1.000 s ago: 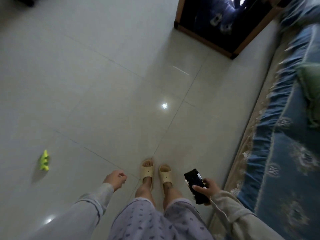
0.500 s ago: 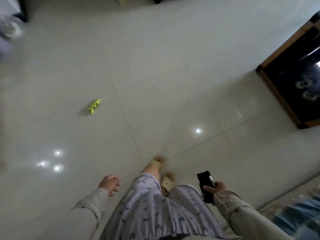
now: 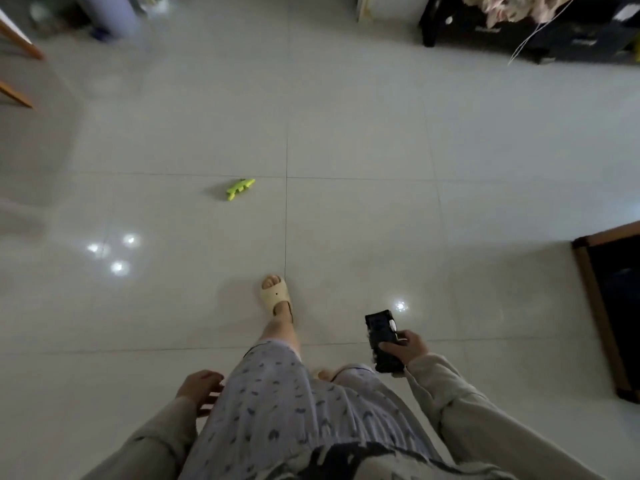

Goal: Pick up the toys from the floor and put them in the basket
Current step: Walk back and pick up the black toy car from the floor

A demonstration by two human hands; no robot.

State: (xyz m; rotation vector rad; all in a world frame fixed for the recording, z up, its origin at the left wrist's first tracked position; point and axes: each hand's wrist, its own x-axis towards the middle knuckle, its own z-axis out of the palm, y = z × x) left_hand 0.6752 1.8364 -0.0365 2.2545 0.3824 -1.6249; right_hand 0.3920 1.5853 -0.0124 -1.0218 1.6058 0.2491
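one green toy [image 3: 239, 188] lies on the floor [image 3: 346, 133] ahead of her slipper [image 3: 276, 295]; left hand [image 3: 201, 388] loose and empty, right hand [image 3: 405, 348] clutching a black phone [image 3: 381, 337]. next: walk over, stoop.

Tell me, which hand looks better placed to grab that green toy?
Probably the left hand: it is empty, and the green toy lies ahead to the left. The right hand already holds a black object.

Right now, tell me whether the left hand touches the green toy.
Apart. The head view shows the left hand beside the thigh, with bare floor tiles between it and the green toy.
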